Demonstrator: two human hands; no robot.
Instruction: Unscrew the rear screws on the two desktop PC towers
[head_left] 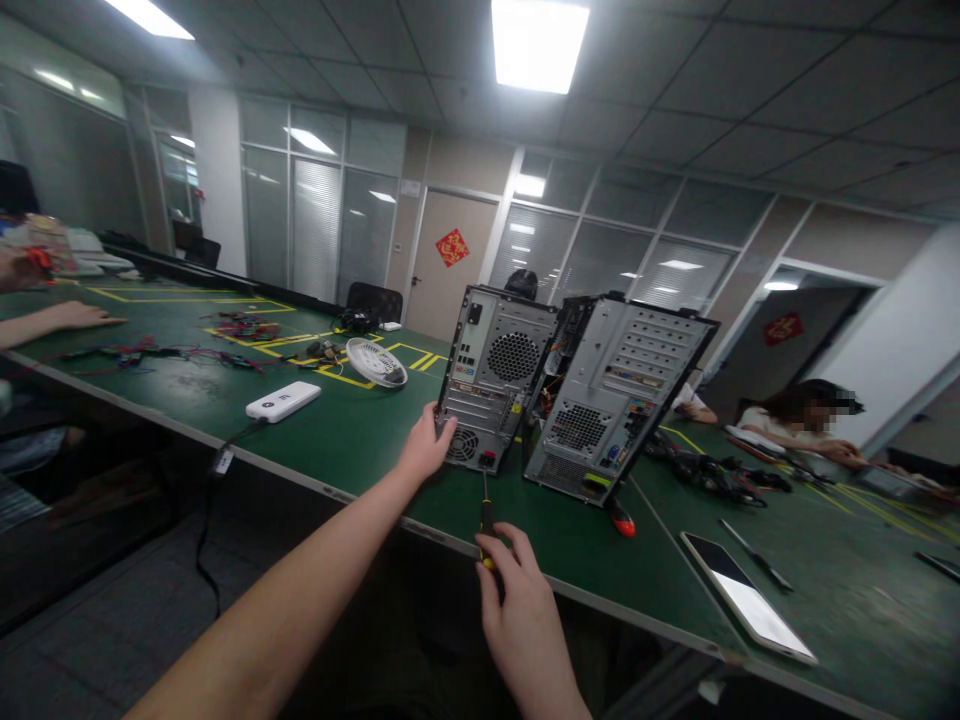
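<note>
Two desktop computer towers stand side by side on a green-topped table, their rear panels facing me. My left hand (429, 446) grips the lower left edge of the left computer tower (491, 345). In my right hand (517, 590) is a screwdriver (487, 518) with a black and yellow handle, held by the fingers. Its shaft points up toward the bottom of that tower's back, near a red socket; whether the tip touches a screw cannot be made out. The right computer tower (611, 400) leans slightly, with its open side showing wires. Beside its base lies a red-tipped tool (622, 521).
A white power bank (283, 401) with a cable lies left, near the edge of the table (352, 450). A white perforated disc (376, 362) and wires sit behind. On the right are a phone (746, 595), a slim tool (756, 556) and black cables (712, 475). Other people sit at both sides.
</note>
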